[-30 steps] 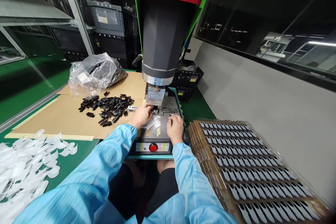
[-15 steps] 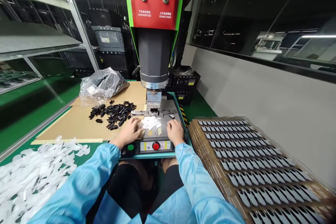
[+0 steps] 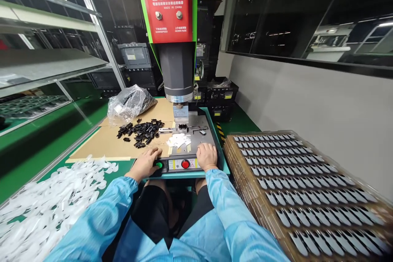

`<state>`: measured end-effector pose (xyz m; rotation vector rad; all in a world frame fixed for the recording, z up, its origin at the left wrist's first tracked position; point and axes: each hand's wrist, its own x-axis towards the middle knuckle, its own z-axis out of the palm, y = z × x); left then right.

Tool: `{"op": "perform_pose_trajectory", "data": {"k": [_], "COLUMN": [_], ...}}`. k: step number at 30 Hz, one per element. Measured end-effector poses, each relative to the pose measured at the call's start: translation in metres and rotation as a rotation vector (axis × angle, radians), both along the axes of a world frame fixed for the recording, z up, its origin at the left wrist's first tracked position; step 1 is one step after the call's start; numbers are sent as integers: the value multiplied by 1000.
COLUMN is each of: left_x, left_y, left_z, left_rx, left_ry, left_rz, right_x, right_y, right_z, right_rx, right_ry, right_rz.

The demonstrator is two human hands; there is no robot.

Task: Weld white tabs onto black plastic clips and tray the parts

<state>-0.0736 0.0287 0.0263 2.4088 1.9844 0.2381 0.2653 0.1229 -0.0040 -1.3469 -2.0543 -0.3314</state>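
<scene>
Left hand [image 3: 146, 164] lies flat w/ fingers loosely spread along the front edge of the machine base, fingertips at the green button [image 3: 159, 165], gripping nothing; right hand [image 3: 206, 156] rests palm-down at the opposite end of the control strip, fingers together, covering whatever sits under it, red button [image 3: 185, 164] between the two. Green button sits in the front panel, approx. flush, so it looks stiff and fixed: prob. a fingertip press straight on the cap, no grasp needed. Small white parts [image 3: 178, 141] lie on the plate [image 3: 202, 139] behind the hands; they look light, thin and easy to scatter.

Green bench [image 3: 61, 139] w/ cardboard sheet [image 3: 104, 145]; white offcuts [image 3: 46, 200]; tray stack [image 3: 303, 188].
</scene>
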Motion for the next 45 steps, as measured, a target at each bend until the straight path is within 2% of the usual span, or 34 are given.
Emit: {"op": "perform_pose_trajectory", "data": {"k": [8,17,22,26,30,36,38,42,45], "left_x": [-6,-27,-26,-24,-20,-7,-4,5,19], "left_y": [8,34,34,34,40,68,82,110,131], "left_z": [-2,-34,-32,-29,-13,38,50,56,54], "left_rx": [-58,-106,-150,-158,-187,-328,-276,-67,-1], "left_ry": [-9,-143,-110,-71,-63,-64,-126,-283,-400], "left_rz": [-22,-27,-31,-32,-38,-45,-16,11,32], "right_x": [-3,-5,-6,-4,-3,-1,-2,-6,-16], "right_y": [1,-8,-9,-8,-8,-6,-5,2,22], "right_z": [-2,-1,-1,-5,-4,3,4,8,17], "right_rx": [-33,-131,-175,-152,-115,-110,-105,-120,-180], "right_ry": [23,-12,24,67,123,147,139,142,191], "right_rz": [-32,-57,-56,-41,-20,-16,-21,-32,14]}}
